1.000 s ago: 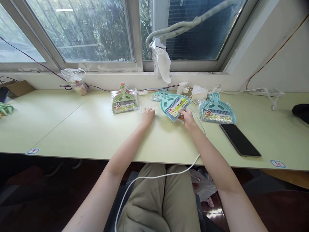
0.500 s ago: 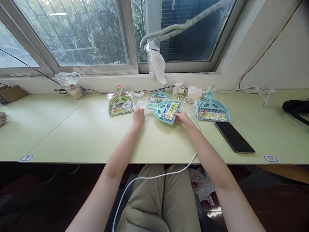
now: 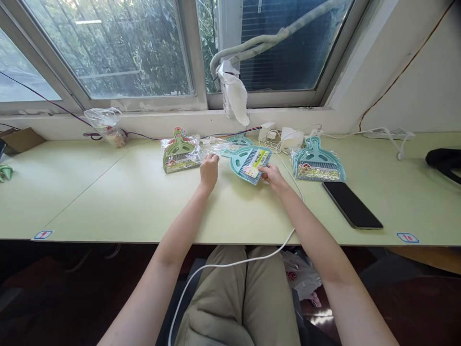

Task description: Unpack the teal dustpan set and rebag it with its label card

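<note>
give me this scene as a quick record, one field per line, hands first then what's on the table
left hand: at the clear plastic film; whether its fingers grip it is unclear
right hand: holds the teal dustpan-and-brush set by its wide end
held item: teal dustpan-and-brush set, label up, handle pointing left
behind it: another teal set, partly hidden
left side: wrapped green dustpan-and-brush set
right side: wrapped teal dustpan-and-brush set
phone: black smartphone, screen dark

Pale green table [image 3: 108,206] beneath metal-framed windows [image 3: 200,62], daylit foliage [image 3: 126,53] outside, white wall [image 3: 406,91] at right, dark floor [image 3: 414,307], perhaps reddish
</note>
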Available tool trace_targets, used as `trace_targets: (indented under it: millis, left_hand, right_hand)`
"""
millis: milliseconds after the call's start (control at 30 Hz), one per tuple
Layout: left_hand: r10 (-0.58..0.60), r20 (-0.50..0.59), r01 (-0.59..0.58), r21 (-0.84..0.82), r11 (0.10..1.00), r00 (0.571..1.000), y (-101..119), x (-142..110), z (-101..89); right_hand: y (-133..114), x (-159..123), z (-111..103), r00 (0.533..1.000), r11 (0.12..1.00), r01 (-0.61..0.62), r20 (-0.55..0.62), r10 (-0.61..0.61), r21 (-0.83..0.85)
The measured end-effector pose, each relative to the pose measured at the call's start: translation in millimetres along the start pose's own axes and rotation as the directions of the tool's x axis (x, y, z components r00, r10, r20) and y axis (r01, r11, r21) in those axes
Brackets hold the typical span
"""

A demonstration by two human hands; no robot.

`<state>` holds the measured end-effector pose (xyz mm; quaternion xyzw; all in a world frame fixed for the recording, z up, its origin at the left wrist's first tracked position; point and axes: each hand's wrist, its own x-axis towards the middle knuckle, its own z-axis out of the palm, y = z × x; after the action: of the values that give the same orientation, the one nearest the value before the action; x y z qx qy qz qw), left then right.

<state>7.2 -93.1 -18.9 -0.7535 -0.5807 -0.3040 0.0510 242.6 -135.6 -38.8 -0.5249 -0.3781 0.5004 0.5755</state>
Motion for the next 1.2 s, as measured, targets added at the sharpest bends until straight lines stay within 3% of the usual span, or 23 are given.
trace_targets:
  millis: [200,367,433,500,567,633,733,833,900,1000,1200]
  left_hand:
    - [0.034,-0.060,-0.040,-0.096,0.995,0.998,9.5,-6.8,-3.3]
    - [0.119,-0.055,-0.126,-0.150,0.981,0.991,25.9,-18.1,-2.5]
    - [0.047,-0.157,-0.073,-0.164,0.984,0.987,31.2,-19.5,-4.3]
    - [-0.145,-0.266,0.079,-0.244,0.967,0.953,31.5,-15.8,-5.9]
    - [-0.355,-0.227,0.229,-0.442,0.867,0.907,26.0,-7.2,-5.6]
    - [-0.425,0.003,0.311,-0.686,0.657,0.905,17.0,3.2,-2.5]
    - [-0.231,0.356,0.410,-0.874,0.262,0.905,7.7,13.3,6.1]
    - [-0.074,0.451,0.454,-0.891,0.022,0.889,12.2,11.3,15.5]
    - [-0.053,0.469,0.465,-0.883,-0.063,0.882,21.3,4.7,20.9]
    - [-0.032,0.483,0.476,-0.871,-0.121,0.875,36.2,-7.3,27.5]
    - [0.166,0.509,0.529,-0.841,-0.110,0.844,46.8,-19.8,30.4]
  right_hand:
    - [-3.6,-11.1,11.8,0.987,0.999,0.051,0.156,-0.047,-0.021]
    - [2.6,-6.4,12.2,0.994,0.994,0.100,0.038,-0.102,0.048]
    - [4.5,-2.8,9.9,0.992,0.989,0.124,-0.019,-0.122,0.082]
    - [4.7,-0.7,7.9,0.989,0.984,0.146,-0.051,-0.142,0.104]
    - [3.7,-0.9,7.1,0.986,0.980,0.164,-0.056,-0.159,0.117]
    - [2.3,-2.6,7.7,0.984,0.977,0.178,-0.037,-0.174,0.121]
    - [1.5,-5.5,10.4,0.982,0.977,0.188,-0.003,-0.189,0.105]
    - [2.4,-7.0,13.3,0.983,0.981,0.183,0.021,-0.184,0.057]
    - [3.3,-7.2,14.5,0.983,0.983,0.178,0.033,-0.179,0.033]
    - [4.3,-7.0,15.1,0.983,0.982,0.185,0.014,-0.186,0.031]
    - [5.9,-5.0,13.7,0.982,0.981,0.186,-0.051,-0.183,0.061]
